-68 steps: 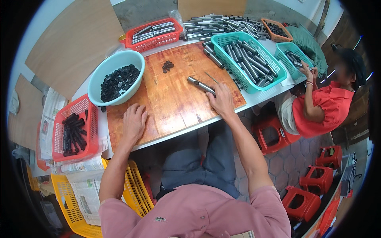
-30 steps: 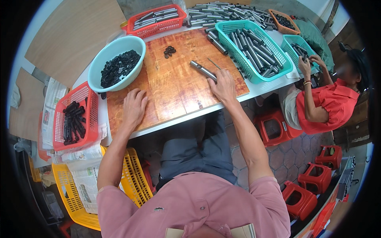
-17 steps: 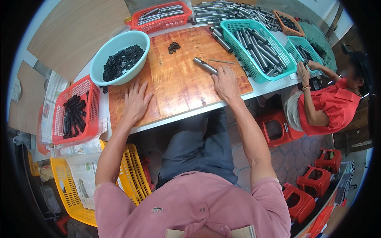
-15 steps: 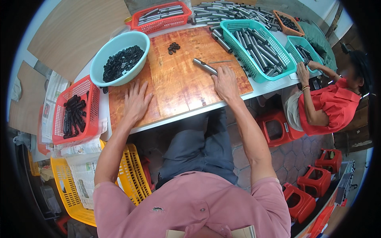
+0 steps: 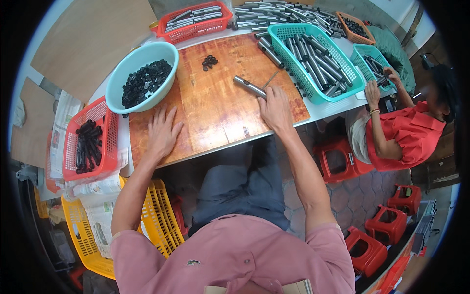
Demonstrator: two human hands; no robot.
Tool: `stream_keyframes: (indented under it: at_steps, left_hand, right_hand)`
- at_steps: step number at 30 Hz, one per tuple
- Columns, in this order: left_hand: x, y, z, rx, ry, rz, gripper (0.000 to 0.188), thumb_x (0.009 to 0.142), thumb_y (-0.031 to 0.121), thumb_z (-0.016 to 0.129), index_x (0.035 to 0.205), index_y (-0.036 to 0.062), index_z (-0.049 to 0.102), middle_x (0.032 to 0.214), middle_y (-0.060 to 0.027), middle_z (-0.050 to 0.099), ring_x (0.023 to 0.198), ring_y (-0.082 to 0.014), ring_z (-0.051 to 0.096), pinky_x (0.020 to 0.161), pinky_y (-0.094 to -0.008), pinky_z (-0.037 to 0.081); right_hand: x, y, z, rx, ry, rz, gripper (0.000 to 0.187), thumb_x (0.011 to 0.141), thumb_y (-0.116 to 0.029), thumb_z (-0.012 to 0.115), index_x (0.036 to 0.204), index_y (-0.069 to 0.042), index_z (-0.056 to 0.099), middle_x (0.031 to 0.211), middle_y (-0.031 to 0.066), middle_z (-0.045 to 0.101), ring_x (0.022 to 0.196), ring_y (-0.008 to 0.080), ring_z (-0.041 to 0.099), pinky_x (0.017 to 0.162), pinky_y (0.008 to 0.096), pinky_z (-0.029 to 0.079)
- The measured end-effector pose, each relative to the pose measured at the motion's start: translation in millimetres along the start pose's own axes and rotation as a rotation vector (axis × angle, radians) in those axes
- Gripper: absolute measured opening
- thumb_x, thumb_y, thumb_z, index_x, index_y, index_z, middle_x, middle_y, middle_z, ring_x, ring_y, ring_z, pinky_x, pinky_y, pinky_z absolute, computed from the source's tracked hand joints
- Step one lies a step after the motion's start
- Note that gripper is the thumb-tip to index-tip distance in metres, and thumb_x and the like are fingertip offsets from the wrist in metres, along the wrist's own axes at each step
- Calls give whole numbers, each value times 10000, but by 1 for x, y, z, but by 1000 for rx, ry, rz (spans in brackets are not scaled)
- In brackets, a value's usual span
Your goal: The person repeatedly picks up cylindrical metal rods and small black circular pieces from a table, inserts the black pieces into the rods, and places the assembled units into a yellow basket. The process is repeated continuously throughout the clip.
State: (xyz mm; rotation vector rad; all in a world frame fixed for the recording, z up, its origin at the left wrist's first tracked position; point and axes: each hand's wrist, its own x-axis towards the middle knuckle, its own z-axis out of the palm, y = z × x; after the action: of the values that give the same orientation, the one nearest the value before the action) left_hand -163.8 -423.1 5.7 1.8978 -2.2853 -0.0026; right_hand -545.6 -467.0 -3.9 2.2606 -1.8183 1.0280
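My right hand [image 5: 275, 110] is closed at the near end of a shiny metal tube [image 5: 248, 86] with a dark hole near its far end. A thin rod [image 5: 270, 78] slants up from beside those fingers; whether they grip it too is hidden. Fingers spread, my left hand [image 5: 163, 132] lies flat on the left part of the brown wooden board [image 5: 210, 108]. Near that hand stands a light-blue bowl [image 5: 113, 81] of small black pieces. Several more black pieces [image 5: 209, 62] lie in a small pile towards the board's far edge.
A teal basket [image 5: 338, 96] of tubes stands right of the board, with loose tubes [image 5: 270, 51] beside it. A red basket [image 5: 115, 137] of black parts sits at the left. Far back are another red basket [image 5: 196, 32] and a heap of tubes [image 5: 289, 14]. A co-worker in red [image 5: 411, 130] sits at the right.
The thin rod has swung from lying nearly crosswise to slanting away from my right hand. Both hands stay in about the same spots. The whole view has shifted slightly.
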Motion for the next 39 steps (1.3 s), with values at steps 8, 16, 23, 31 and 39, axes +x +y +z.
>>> stream_keyframes:
  at_steps: [8, 16, 23, 31, 39]
  left_hand:
    - [-2, -3, 2, -21, -6, -1, 617, 1051, 433, 538, 1567, 111, 436, 1659, -202, 326, 1542, -388, 275, 1261, -566, 181]
    - [-1, -3, 5, -36, 29, 35, 573, 1034, 349, 587, 1530, 87, 467, 1633, -213, 353, 1522, -399, 298, 1245, -566, 206]
    - [38, 39, -24, -467, 94, 316, 360, 948, 133, 697, 1295, 48, 653, 1441, -192, 552, 1347, -376, 525, 1118, -459, 426]
    - [142, 103, 3, -1303, -47, 103, 410, 1094, 265, 560, 1346, -48, 641, 1160, -102, 732, 1009, -193, 709, 907, -332, 563]
    - [143, 83, 22, -1970, -775, -63, 539, 1058, 219, 620, 1511, -36, 481, 1249, -184, 710, 994, -215, 741, 937, -405, 611]
  right_hand:
    - [1, 1, -3, 86, -150, -55, 368, 955, -213, 672, 1252, -8, 603, 1307, 182, 620, 1276, 358, 555, 1082, 473, 404]
    - [31, 14, 4, -35, -298, -33, 409, 946, -201, 670, 1267, 26, 556, 1306, 199, 594, 1296, 365, 533, 1101, 498, 381]
    - [44, 31, 22, 87, -74, -75, 375, 903, -208, 734, 1177, 21, 620, 1195, 206, 629, 1208, 384, 572, 1057, 495, 407]
    - [65, 16, -8, 893, -430, 302, 306, 890, -47, 773, 1178, -12, 673, 1026, 31, 678, 881, 127, 669, 784, 270, 548]
    - [121, 4, 6, 1298, -671, 403, 451, 891, -70, 778, 1308, -35, 607, 1058, 14, 655, 962, 116, 648, 862, 271, 542]
